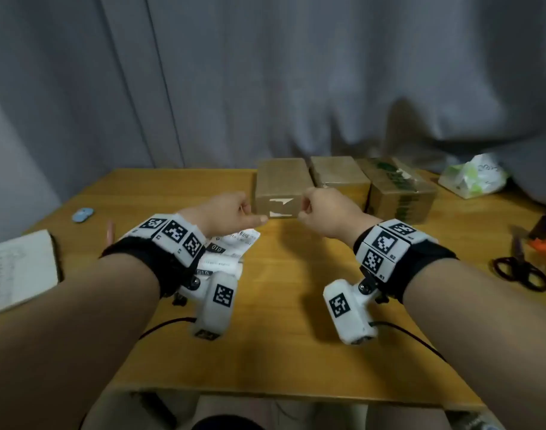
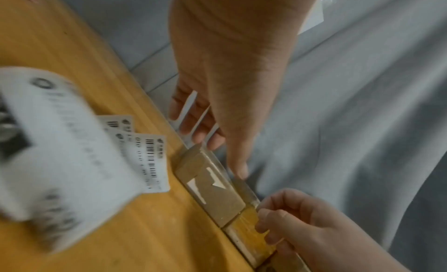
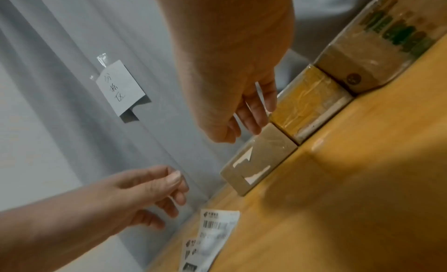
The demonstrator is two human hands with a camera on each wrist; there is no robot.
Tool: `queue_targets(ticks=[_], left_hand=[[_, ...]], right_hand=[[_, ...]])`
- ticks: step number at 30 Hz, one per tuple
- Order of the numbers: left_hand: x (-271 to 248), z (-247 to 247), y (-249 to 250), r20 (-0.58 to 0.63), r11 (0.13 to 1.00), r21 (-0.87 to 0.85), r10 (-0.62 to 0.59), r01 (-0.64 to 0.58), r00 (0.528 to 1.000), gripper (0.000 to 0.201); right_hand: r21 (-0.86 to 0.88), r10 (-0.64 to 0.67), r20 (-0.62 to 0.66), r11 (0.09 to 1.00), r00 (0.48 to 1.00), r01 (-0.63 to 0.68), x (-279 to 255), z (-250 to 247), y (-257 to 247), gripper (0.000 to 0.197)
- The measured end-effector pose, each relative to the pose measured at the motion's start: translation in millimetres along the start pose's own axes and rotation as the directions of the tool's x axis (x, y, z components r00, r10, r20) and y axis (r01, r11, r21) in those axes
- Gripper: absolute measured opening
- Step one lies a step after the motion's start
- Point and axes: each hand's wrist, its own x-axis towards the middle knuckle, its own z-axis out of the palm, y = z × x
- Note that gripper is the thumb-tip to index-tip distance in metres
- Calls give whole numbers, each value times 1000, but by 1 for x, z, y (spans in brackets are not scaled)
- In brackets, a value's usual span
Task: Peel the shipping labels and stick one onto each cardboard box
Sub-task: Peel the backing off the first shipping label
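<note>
I count three cardboard boxes in a row at the table's far edge, the left one plain brown with white label scraps on its front, and a loose pile of printed labels beneath my left wrist. My two hands, left hand and right hand, hover before that left box with fingers loosely curled. I cannot tell whether either pinches anything.

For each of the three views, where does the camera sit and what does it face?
Head: worn high, faces forward and down at the table; both forearms, left hand, right hand.
Left wrist: under the left arm, faces along the hand toward the leftmost box and labels; both hands.
Right wrist: likewise, from the right; both hands.
All share the leftmost box.
</note>
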Motion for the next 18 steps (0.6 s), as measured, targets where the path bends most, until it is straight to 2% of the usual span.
queue_targets(ticks=[3,6,8,10,13,15,18], left_hand=[[-18,3,-14,210,986,130,-129,103,969,70],[-36,7,-23,327,957,251,-225,145,918,87],[-43,10,-26,368,957,245,-241,156,898,92],[-47,16,-29,313,972,187,-195,141,930,84],[-49,23,-26,123,992,98,-95,83,988,53],[-47,23,-21,21,999,-1,-32,32,999,41],[-42,13,-9,-108,976,-186,92,-111,990,31]], right_hand=[[-6,5,33,1000,999,-4,-2,14,-5,9],[11,14,43,1000,999,-15,-10,28,-15,13],[28,1,42,1000,999,-2,-15,35,-22,12],[43,-17,51,999,999,14,-21,39,-28,11],[93,-47,52,995,998,42,-26,43,-34,14],[210,-60,33,976,998,52,-27,45,-36,19],[466,-54,-9,883,998,52,-24,40,-41,37]])
